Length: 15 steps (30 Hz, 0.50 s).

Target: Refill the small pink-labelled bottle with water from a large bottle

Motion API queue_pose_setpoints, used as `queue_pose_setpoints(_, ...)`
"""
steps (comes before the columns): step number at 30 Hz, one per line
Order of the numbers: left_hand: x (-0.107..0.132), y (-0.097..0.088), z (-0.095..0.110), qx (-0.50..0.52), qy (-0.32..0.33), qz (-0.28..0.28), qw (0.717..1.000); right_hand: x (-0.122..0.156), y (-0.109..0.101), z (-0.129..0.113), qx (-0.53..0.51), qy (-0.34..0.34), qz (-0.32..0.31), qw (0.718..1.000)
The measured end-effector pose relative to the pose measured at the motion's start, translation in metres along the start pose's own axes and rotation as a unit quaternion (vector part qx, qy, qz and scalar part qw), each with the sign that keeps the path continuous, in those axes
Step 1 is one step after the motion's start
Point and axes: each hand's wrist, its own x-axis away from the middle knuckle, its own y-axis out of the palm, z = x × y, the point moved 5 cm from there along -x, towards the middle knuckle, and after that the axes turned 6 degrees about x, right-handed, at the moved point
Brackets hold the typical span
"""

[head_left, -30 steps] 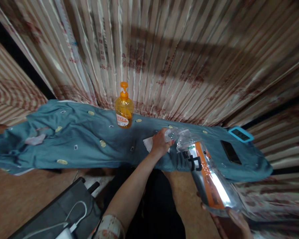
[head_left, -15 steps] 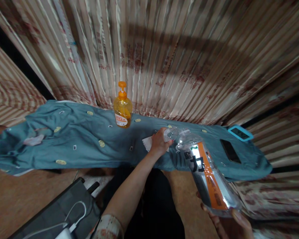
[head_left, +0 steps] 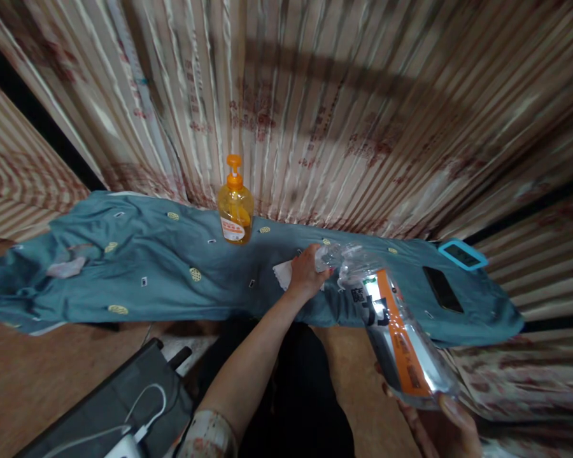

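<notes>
A long package in clear plastic wrapping (head_left: 401,337) slants between my two hands, with a silver and orange label and large dark characters. My left hand (head_left: 308,270) is closed around the crumpled, gathered end of the wrapping, above the cloth. Under that hand lies a white scalloped-edged piece (head_left: 282,275), partly covered. At the lower right, my right hand (head_left: 442,420) grips the package's wide bottom end, thumb on the near side and fingertips showing along the left edge. Beyond my left hand stands an orange pump bottle (head_left: 235,213), upright and partly filled with orange liquid.
A blue-green patterned cloth (head_left: 167,286) covers the narrow table. To the right lie a dark phone (head_left: 442,289) and a blue-framed digital clock (head_left: 463,254). A crumpled pale piece (head_left: 67,267) rests at the left. A dark grey box-like thing with white cables (head_left: 109,407) is lower left. Curtains (head_left: 305,114) hang behind.
The package has turned slightly, so more of its dark characters show. My right hand has shifted a little up and left with it; my left hand keeps its place.
</notes>
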Motion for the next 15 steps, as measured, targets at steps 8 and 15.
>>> queue_pose_setpoints(8,0.000,-0.001,0.003,0.001,0.001,0.001,1.000,-0.005,-0.011,0.006,-0.007,0.003,0.014,1.000)
queue_pose_setpoints(15,-0.001,0.000,0.001,0.001,-0.012,0.001,1.000,0.002,0.003,-0.004,-0.032,-0.015,0.028,0.999)
